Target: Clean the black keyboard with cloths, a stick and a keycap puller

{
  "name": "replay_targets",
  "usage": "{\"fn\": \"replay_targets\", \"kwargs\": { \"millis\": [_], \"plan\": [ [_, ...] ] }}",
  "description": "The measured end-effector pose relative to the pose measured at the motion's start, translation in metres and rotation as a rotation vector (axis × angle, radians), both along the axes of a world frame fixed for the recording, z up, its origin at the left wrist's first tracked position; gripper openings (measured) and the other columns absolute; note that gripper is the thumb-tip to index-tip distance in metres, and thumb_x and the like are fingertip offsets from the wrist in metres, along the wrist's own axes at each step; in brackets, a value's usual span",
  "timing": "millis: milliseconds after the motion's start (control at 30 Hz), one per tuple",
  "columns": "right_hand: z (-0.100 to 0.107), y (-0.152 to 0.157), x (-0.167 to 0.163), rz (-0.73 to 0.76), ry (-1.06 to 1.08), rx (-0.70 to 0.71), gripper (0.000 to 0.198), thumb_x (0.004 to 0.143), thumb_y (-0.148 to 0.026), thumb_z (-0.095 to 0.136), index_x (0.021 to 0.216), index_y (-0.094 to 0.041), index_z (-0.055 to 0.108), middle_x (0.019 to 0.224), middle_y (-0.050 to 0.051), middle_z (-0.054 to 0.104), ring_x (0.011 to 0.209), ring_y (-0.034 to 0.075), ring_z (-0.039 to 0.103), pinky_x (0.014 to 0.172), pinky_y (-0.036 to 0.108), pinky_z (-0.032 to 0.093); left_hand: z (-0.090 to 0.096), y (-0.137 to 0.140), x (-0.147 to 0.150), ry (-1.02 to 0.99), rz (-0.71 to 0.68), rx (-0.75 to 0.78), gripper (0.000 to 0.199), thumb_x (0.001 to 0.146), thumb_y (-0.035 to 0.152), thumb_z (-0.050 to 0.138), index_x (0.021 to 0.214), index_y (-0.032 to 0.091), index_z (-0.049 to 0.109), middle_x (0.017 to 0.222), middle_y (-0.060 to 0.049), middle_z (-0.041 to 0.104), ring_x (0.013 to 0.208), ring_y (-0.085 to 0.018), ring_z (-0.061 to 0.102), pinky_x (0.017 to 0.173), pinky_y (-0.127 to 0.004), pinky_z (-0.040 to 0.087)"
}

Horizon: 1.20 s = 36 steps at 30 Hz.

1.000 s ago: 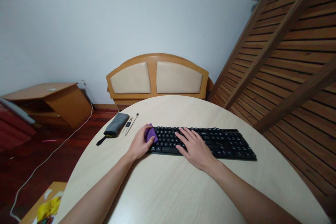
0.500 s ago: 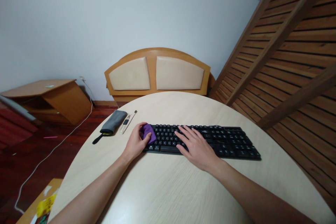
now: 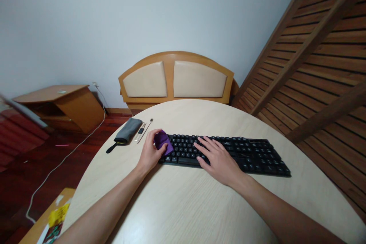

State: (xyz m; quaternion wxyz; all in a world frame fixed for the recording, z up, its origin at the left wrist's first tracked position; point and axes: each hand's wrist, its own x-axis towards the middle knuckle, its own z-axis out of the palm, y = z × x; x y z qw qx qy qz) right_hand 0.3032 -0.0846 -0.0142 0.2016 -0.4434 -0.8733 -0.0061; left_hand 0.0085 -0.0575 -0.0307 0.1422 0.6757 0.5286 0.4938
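At the left end of the black keyboard [image 3: 243, 152], left hand [image 3: 149, 151] pinches a purple cloth [image 3: 164, 143], presumably light, limp, best held bunched; right hand [image 3: 219, 161], spread, lies mid-keyboard, grasping nothing.

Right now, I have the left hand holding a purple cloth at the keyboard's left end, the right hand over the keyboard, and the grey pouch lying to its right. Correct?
Not quite: the head view shows the grey pouch to the left of the keyboard. The left hand, purple cloth and right hand are as you say.
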Motion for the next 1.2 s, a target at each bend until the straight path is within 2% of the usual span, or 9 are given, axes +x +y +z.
{"fn": "replay_targets", "kwargs": {
  "millis": [133,233,367,467,700,867,967,1067,1200],
  "plan": [
    [-0.002,0.000,0.000,0.005,-0.010,0.026,0.046,0.100,-0.039,0.047,0.143,-0.023,0.056,0.156,0.008,0.046,0.145,0.028,0.039,0.117,0.054,0.035,-0.003,0.003,-0.001,-0.089,0.033,-0.095,0.053,0.086,0.034,0.067,0.134,0.020,0.049,0.137,-0.013,0.058,0.124,-0.027,0.058,0.107,-0.045,0.045],
    [-0.003,0.001,0.000,0.003,-0.016,0.032,0.047,0.101,-0.039,0.046,0.143,-0.023,0.056,0.156,0.008,0.046,0.145,0.028,0.039,0.117,0.054,0.035,-0.003,0.005,-0.006,-0.039,0.065,-0.153,0.055,0.089,0.037,0.065,0.137,0.019,0.048,0.134,-0.014,0.062,0.124,-0.028,0.059,0.110,-0.046,0.042],
    [-0.003,0.000,0.000,0.007,-0.010,0.046,0.046,0.101,-0.038,0.046,0.143,-0.023,0.056,0.155,0.008,0.048,0.145,0.028,0.040,0.117,0.054,0.036,-0.001,0.008,-0.012,0.172,0.129,-0.222,0.056,0.091,0.044,0.061,0.139,0.016,0.052,0.118,-0.015,0.071,0.117,-0.032,0.061,0.107,-0.053,0.040],
    [-0.003,0.000,-0.001,0.009,-0.010,0.051,0.046,0.100,-0.037,0.047,0.143,-0.022,0.057,0.155,0.009,0.047,0.145,0.028,0.040,0.117,0.055,0.035,-0.001,0.012,-0.015,0.208,0.144,-0.238,0.056,0.090,0.046,0.061,0.136,0.014,0.056,0.105,-0.013,0.073,0.111,-0.033,0.062,0.103,-0.052,0.043],
    [-0.003,0.000,0.000,0.011,0.003,0.058,0.046,0.100,-0.036,0.049,0.142,-0.021,0.057,0.154,0.011,0.049,0.144,0.029,0.041,0.116,0.055,0.035,0.006,0.016,-0.013,-0.158,-0.002,-0.324,0.060,0.077,0.040,0.072,0.129,0.014,0.059,0.102,-0.008,0.072,0.088,-0.024,0.069,0.081,-0.037,0.055],
    [0.000,-0.002,-0.004,0.011,0.034,0.090,0.043,0.097,-0.031,0.052,0.138,-0.019,0.060,0.151,0.012,0.053,0.141,0.030,0.045,0.114,0.055,0.036,0.020,0.007,-0.005,-0.195,-0.049,-0.264,0.029,0.077,0.034,0.070,0.100,0.016,0.070,0.092,-0.005,0.071,0.082,-0.022,0.066,0.077,-0.034,0.053],
    [0.006,-0.009,-0.012,0.051,0.124,0.125,0.037,0.096,-0.027,0.054,0.131,-0.019,0.063,0.141,0.011,0.062,0.133,0.029,0.052,0.113,0.055,0.037,0.030,-0.008,0.008,-0.157,-0.100,-0.118,0.014,0.082,0.029,0.066,0.091,0.018,0.068,0.089,-0.004,0.068,0.084,-0.020,0.064,0.078,-0.032,0.050],
    [0.013,-0.021,-0.025,0.092,0.274,0.106,0.036,0.094,-0.030,0.059,0.129,-0.020,0.062,0.125,0.010,0.071,0.119,0.028,0.060,0.103,0.050,0.044,0.040,-0.029,0.026,-0.131,-0.200,-0.018,0.011,0.084,0.024,0.066,0.094,0.019,0.067,0.092,-0.004,0.068,0.089,-0.019,0.063,0.080,-0.030,0.050],
    [0.016,-0.037,-0.040,0.077,0.454,0.017,0.039,0.093,-0.034,0.064,0.130,-0.023,0.058,0.117,0.008,0.071,0.107,0.025,0.064,0.093,0.044,0.049,0.049,-0.057,0.047,-0.130,-0.338,0.023,0.017,0.081,0.012,0.063,0.096,0.021,0.065,0.092,-0.003,0.068,0.087,-0.017,0.064,0.077,-0.029,0.051]
  ]
}}
